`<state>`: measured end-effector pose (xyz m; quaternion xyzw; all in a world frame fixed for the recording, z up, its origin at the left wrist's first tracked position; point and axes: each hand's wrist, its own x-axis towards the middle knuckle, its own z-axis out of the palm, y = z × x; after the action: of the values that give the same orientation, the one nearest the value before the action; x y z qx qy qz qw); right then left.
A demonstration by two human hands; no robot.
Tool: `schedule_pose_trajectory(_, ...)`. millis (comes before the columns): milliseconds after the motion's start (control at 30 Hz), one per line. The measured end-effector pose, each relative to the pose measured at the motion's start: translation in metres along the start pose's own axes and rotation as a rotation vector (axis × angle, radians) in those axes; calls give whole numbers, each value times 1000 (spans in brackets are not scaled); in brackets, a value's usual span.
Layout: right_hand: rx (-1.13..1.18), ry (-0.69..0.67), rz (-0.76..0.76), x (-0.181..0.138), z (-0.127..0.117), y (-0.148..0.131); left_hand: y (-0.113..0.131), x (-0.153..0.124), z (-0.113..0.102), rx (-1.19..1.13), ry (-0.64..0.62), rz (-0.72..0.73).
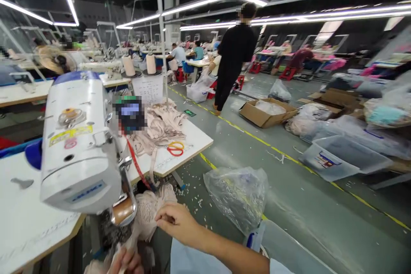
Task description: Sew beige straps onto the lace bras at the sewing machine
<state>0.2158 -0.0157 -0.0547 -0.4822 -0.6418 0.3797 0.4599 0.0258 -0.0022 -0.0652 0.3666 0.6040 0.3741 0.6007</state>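
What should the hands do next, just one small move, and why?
I'd probably have the right hand smooth the pale fabric beside the sewing machine: the cloth looks bunched, the left hand appears to grip its lower part, and the right hand's curled fingers are at its edge.

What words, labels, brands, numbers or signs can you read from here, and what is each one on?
None reads clearly enough to quote.
Brand plate on the sewing machine: lettering visible, too blurred.
Yellow sticker on its top: too small.
Printed sheet beyond the machine: too small.
Display beside the machine: pixelated.
Green sign on the floor: too small.
Label on a clear bin: too blurred.
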Motion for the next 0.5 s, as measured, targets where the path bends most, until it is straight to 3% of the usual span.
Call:
schedule_pose_trajectory(100,-102,-87,-105,-20,26,-13,-14,-24,-12,-171,20,-83)
schedule_pose_trajectory(167,-163,-94,-185,-25,36,-16,-16,-40,-15,-420,-25,-51)
schedule_pose_trajectory(233,-206,-87,-223,-25,43,-15,-13,-48,-12,-540,15,-25)
schedule_pose_trajectory(367,-218,-40,-238,-21,54,-9,-8,-50,-3,-530,20,13)
schedule_pose_trajectory(500,-238,-3,-226,-15,58,-10,-5,-51,-5,-345,62,95)
